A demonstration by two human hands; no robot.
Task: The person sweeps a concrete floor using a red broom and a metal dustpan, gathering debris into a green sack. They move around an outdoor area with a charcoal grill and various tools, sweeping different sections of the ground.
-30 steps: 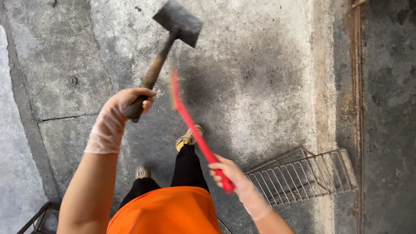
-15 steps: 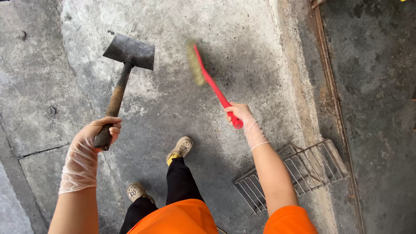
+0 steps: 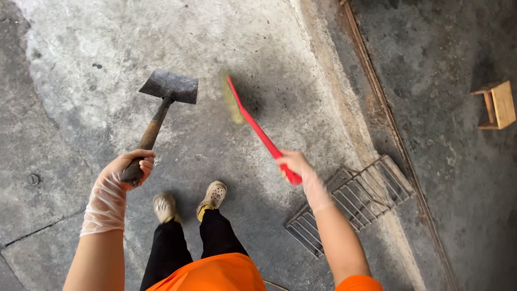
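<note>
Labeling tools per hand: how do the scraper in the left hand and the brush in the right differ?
The scraper has a wide flat dark metal blade on a brown wooden handle; the brush has a slim red plastic handle with pale bristles at the tip. The scraper reads sharp, while the brush head is motion-blurred. The left hand grips the scraper's handle end; the right hand grips the brush's. Both hands wear thin clear gloves, and both tools point away over the concrete floor.

A flat dark metal scraper (image 3: 168, 86) on a worn wooden handle, held raised and tilted. Beside it, a red-handled brush (image 3: 253, 121) with blurred yellowish bristles, angled above the concrete floor (image 3: 258, 37).
</note>
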